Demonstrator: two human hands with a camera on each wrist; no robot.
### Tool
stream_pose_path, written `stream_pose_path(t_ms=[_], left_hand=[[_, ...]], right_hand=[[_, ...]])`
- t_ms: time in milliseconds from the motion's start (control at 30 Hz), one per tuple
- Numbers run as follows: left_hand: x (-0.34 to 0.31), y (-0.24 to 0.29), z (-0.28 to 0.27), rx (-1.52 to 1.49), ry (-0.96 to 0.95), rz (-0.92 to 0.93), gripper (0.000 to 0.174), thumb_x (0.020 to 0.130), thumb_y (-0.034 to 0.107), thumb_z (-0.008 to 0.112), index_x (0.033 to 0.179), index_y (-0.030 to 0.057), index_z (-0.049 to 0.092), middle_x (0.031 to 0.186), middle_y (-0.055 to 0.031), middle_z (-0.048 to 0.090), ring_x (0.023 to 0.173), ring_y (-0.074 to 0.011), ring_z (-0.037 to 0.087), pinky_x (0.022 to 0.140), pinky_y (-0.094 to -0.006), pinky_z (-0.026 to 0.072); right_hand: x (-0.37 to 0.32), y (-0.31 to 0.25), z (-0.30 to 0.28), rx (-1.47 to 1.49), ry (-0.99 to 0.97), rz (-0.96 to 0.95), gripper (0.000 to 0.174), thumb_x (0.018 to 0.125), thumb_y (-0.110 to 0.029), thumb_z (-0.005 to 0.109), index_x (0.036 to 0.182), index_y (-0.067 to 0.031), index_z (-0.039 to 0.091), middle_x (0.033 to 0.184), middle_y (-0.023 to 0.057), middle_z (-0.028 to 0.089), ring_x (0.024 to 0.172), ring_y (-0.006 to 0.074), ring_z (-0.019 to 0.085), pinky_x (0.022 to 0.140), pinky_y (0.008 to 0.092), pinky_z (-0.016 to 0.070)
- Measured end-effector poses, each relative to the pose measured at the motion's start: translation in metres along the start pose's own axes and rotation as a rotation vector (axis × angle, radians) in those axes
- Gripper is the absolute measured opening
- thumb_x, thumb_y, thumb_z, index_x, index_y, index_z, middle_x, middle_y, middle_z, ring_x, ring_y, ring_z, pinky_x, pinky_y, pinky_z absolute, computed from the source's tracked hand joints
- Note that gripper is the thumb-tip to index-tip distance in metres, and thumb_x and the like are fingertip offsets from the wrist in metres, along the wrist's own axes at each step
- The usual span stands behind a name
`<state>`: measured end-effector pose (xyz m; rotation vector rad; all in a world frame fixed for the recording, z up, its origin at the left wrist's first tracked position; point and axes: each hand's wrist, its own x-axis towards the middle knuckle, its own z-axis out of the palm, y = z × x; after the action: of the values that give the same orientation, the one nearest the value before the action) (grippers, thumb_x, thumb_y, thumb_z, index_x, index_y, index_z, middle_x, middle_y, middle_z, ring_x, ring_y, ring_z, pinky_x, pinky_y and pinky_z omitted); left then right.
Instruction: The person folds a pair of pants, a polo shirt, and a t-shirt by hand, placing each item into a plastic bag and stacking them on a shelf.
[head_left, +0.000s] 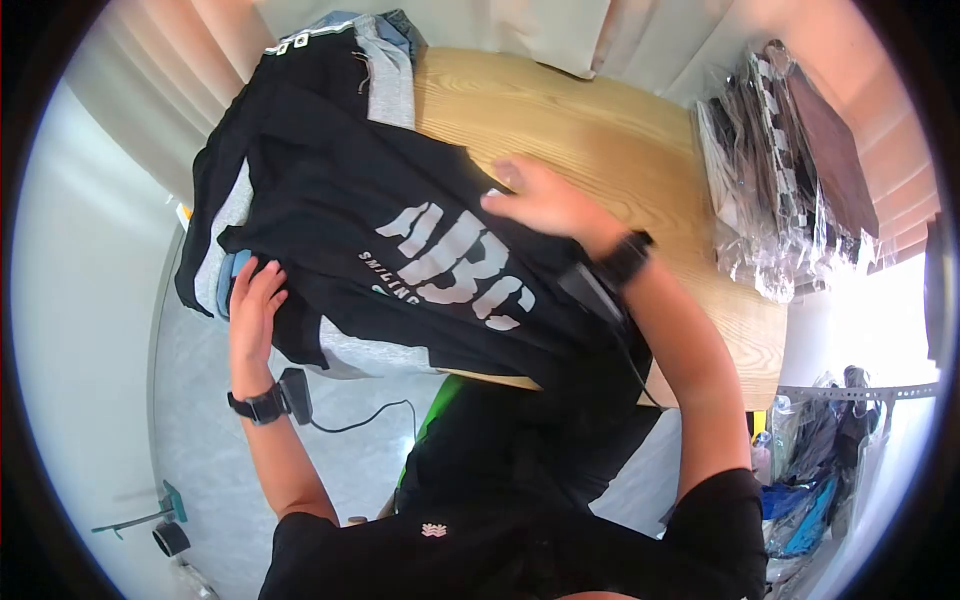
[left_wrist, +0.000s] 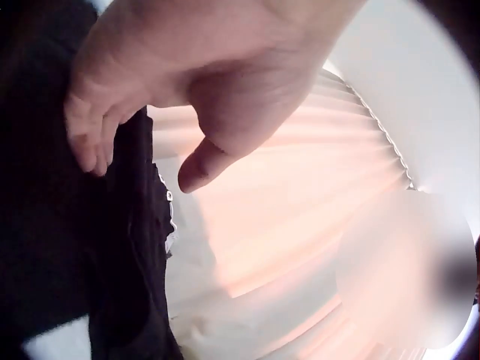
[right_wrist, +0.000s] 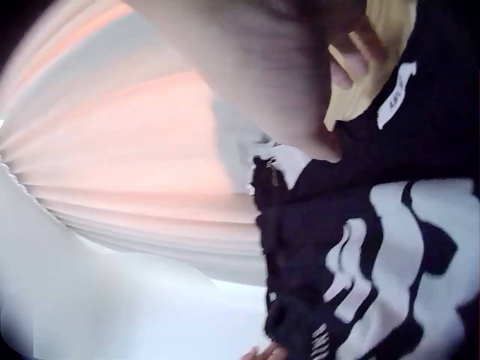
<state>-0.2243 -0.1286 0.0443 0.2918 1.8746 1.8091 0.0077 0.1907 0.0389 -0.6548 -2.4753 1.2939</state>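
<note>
A black shirt (head_left: 330,190) with large light letters lies spread on a pile of clothes and over the table's front edge. My left hand (head_left: 256,318) rests at the shirt's left edge; in the left wrist view that hand (left_wrist: 217,75) has its fingertips on dark cloth and its thumb held apart. Over the shirt's upper right edge is my right hand (head_left: 550,205), thumb and fingers spread. The right wrist view shows this hand (right_wrist: 255,67) blurred, beside a white label (right_wrist: 396,96) on the shirt (right_wrist: 300,225).
Grey garments (head_left: 390,90) and a blue one (head_left: 226,280) show from under the black cloth. Bare wood of the table (head_left: 600,125) lies behind and to the right. Plastic-wrapped clothes (head_left: 790,160) stand at the table's right; more bagged items (head_left: 815,500) hang below. A curtain is behind.
</note>
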Motion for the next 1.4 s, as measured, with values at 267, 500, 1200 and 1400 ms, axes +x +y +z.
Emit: stream_pose_path(t_ms=[267,500,1200,1400], left_hand=[[0.075,0.031,-0.006,0.525,0.049,0.139,0.059,0.080,0.028,0.069,0.121,-0.0092,0.048,0.104,-0.0148,0.063,0.096,-0.0186,0.058,0.081,-0.0275,0.0435],[0.096,0.051,0.023,0.746,0.015,0.657,0.049,0.088,0.029,0.060,0.116,-0.0098,0.052,0.112,-0.0233,0.060,0.106,-0.0334,0.057,0.090,-0.0333,0.0422],[0.011,0.084,0.166,0.980,-1.006,0.736,0.038,0.071,0.008,0.069,0.106,0.0054,0.055,0.101,-0.0074,0.058,0.094,-0.0222,0.056,0.079,-0.0312,0.0446],[-0.081,0.003,0.117,1.220,-1.187,0.966,0.051,0.065,0.012,0.074,0.111,0.0061,0.055,0.124,-0.0154,0.047,0.117,-0.0337,0.046,0.098,-0.0461,0.0374]], right_hand=[[0.081,0.014,0.036,-0.480,0.156,-0.174,0.051,0.080,-0.035,0.063,0.115,0.0014,0.055,0.121,0.0226,0.050,0.114,0.0377,0.043,0.099,0.0438,0.0327],[0.066,0.029,0.014,-0.131,0.572,0.086,0.031,0.087,-0.022,0.057,0.104,0.0027,0.052,0.099,0.0269,0.058,0.095,0.0412,0.056,0.082,0.0439,0.0444],[-0.169,0.005,-0.081,-0.656,0.240,0.020,0.048,0.077,-0.011,0.063,0.123,-0.0084,0.048,0.130,0.0138,0.044,0.130,0.0362,0.032,0.105,0.0501,0.0264],[-0.266,-0.044,-0.046,-0.343,-0.042,0.152,0.054,0.068,-0.011,0.069,0.119,-0.0100,0.054,0.126,0.0087,0.050,0.130,0.0311,0.034,0.108,0.0526,0.0214]])
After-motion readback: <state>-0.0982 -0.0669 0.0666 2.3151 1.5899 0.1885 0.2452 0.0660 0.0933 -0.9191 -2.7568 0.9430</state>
